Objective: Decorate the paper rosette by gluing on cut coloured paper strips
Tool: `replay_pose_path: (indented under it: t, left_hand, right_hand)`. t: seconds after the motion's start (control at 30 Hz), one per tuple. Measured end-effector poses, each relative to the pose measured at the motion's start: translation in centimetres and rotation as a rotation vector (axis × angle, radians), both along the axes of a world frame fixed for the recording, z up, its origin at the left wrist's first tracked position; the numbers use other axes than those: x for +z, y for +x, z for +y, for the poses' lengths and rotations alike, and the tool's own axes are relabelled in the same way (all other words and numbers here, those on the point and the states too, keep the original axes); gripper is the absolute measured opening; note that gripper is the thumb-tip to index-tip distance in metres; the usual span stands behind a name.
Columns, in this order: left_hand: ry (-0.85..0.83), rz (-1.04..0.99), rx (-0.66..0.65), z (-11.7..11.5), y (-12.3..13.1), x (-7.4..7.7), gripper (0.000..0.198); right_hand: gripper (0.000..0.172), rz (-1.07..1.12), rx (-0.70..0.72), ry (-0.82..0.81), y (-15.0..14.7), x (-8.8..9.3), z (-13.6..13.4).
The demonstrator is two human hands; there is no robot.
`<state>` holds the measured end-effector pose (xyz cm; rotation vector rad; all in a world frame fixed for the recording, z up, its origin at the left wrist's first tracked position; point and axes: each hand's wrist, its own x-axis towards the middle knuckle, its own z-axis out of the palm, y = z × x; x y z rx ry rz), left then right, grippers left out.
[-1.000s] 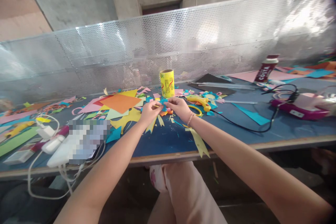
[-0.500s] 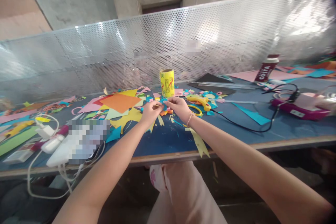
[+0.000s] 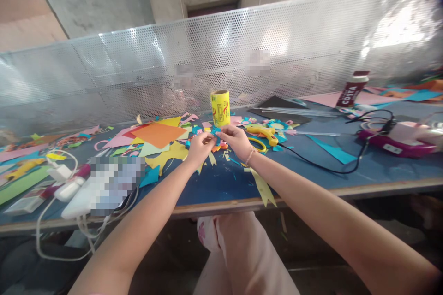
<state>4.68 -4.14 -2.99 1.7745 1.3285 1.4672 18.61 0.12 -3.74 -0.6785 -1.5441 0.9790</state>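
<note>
One blue paper piece (image 3: 216, 131) between fingers (image 3: 227, 132)

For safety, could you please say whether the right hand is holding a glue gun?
No, the right hand pinches blue paper; the nearest glue gun lies beside it.

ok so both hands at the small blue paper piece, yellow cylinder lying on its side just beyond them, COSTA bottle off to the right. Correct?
One fix: the yellow cylinder is standing upright, as the head view shows. Rest holds: left hand and right hand at the small blue paper piece, COSTA bottle off to the right.
</note>
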Motion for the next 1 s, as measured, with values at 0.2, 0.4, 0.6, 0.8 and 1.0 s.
replay_pose_path:
  t: [0.2,0.4,0.6,0.8,1.0]
  left_hand:
    - [0.008,0.004,0.005,0.24,0.05,-0.35,0.008]
    - [0.001,0.008,0.004,0.23,0.2,-0.35,0.009]
    - [-0.005,0.028,0.023,0.05,0.22,-0.19,0.01]
    - [-0.002,0.033,0.022,0.12,0.2,-0.22,0.008]
    - [-0.003,0.017,0.01,0.05,0.26,-0.17,0.009]
  right_hand:
    - [0.04,0.046,0.066,0.016,-0.06,0.26,-0.24]
    - [0.035,0.044,0.091,0.028,-0.05,0.15,-0.23]
    - [0.032,0.043,0.104,0.038,-0.02,0.16,-0.35]
    - [0.031,0.058,0.109,0.03,-0.08,0.13,-0.31]
    - [0.03,0.061,0.117,0.037,-0.01,0.16,-0.35]
